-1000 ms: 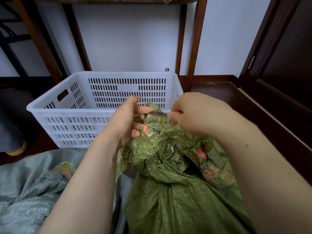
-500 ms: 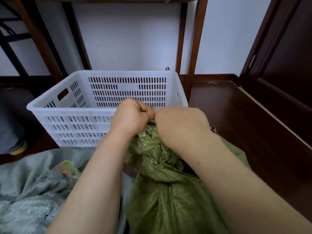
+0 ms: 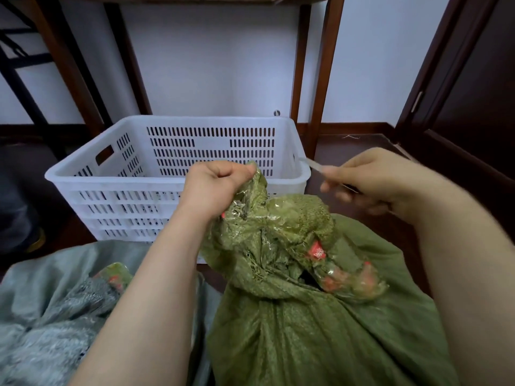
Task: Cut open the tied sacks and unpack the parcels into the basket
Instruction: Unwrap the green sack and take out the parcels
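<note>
- Green woven sack (image 3: pixel 320 335) is sitting nearest, neck bunched and wrapped in clear tape (image 3: pixel 359 282); grey sack (image 3: pixel 41 277) is lying to its left.
- Left hand (image 3: pixel 214 188) is gripping the bunched neck, fingers curled tight round the fabric.
- Right hand (image 3: pixel 373 182) is pinching a thin metal tool (image 3: pixel 313 165), blurred, off to the right of the neck, not touching it.
- White basket (image 3: pixel 117 178) is standing just behind on the dark floor (image 3: pixel 362 151).
</note>
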Tool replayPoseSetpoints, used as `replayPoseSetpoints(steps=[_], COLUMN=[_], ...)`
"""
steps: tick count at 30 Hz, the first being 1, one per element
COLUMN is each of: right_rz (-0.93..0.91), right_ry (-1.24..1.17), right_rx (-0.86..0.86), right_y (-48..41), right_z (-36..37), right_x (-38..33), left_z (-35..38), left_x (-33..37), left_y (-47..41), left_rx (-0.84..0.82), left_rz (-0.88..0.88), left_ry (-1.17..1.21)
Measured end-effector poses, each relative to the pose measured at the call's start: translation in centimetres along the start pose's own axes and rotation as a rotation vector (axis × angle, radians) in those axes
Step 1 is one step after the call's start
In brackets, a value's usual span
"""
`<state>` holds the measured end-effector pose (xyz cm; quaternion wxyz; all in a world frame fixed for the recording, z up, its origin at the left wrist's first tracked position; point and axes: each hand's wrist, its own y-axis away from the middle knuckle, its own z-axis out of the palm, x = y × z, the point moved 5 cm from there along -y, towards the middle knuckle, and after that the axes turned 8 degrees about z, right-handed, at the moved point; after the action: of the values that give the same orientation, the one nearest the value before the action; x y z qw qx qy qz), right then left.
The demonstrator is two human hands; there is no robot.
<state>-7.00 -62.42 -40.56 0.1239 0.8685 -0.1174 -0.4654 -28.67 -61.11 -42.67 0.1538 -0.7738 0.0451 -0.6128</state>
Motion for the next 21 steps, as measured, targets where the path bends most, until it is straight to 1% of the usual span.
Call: replayPoseSetpoints(steps=[1, 3, 7, 8, 11, 13, 15, 16, 19, 21], right_rz=[-0.014, -0.06, -0.053, -0.053, -0.069, -0.083, -0.105, -0.116, -0.15, -0.172], right_ry=[-0.11, -0.252, -0.294, -0.316, -0.49, -0.597, -0.687, -0.738, -0.847, -0.834], right_rx=[0.003, -0.016, -0.12, -0.115, 0.014, 0.076, 0.119, 0.136, 0.206, 0.274], right_y=[-0.5, -1.3, -1.9, -2.1, -2.5, -2.6, -2.6, -2.7, -2.9, -3.1], right_z=[0.7, 2.6, 5.8, 6.0, 5.3, 4.7, 4.1, 3.9, 3.2, 2.8], right_x=[0.1, 0.1, -0.1, 0.0, 0.1, 0.1, -0.1, 0.0, 0.2, 0.4], left_z=[0.2, 0.7, 1.4, 1.4, 1.5, 2.1, 2.6, 3.0, 4.0, 4.0], left_x=[0.2, 0.4, 1.1, 1.2, 1.0, 0.7, 0.9, 1.0, 0.3, 0.7], left_y=[0.0, 0.0, 0.4, 0.6, 0.6, 0.6, 0.7, 0.8, 0.8, 0.8], left_rx=[-0.004, -0.033, -0.146, -0.171, -0.262, -0.315, -0.302, -0.3, -0.353, -0.424], left_rz=[-0.006, -0.015, 0.013, 0.026, 0.027, 0.005, -0.006, -0.01, -0.04, -0.008], left_ry=[0.026, 0.074, 0.101, 0.103, 0.048, -0.158, -0.357, -0.381, -0.253, -0.315])
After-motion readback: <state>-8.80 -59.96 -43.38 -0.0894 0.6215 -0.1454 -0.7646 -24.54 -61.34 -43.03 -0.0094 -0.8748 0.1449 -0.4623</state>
